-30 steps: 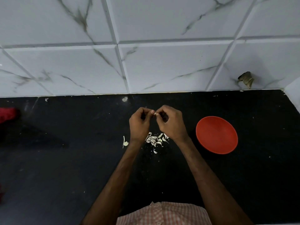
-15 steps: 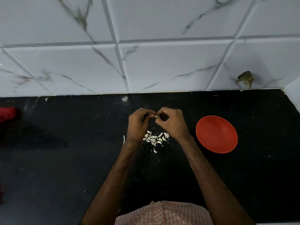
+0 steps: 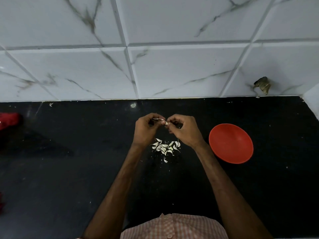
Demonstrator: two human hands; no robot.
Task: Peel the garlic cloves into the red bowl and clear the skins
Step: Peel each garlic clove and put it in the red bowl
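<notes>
My left hand (image 3: 146, 130) and my right hand (image 3: 184, 131) meet above the black counter (image 3: 69, 169), both pinching one small garlic clove (image 3: 163, 121) between their fingertips. A pale strip of skin curls off the clove toward my left fingers. Just below the hands lies a small heap of garlic pieces and skins (image 3: 165, 147) on the counter. The red bowl (image 3: 231, 143) stands to the right of my right wrist; its inside looks bare from here.
A white marble-patterned tiled wall (image 3: 155, 69) rises behind the counter, with a side wall at the far right. A red cloth-like object (image 3: 8, 120) lies at the left edge. A brown scrap (image 3: 262, 84) clings to the wall at the back right.
Both hands have stayed together over the heap, shifting only slightly. A strip of skin now stands out from the clove between the fingertips.
</notes>
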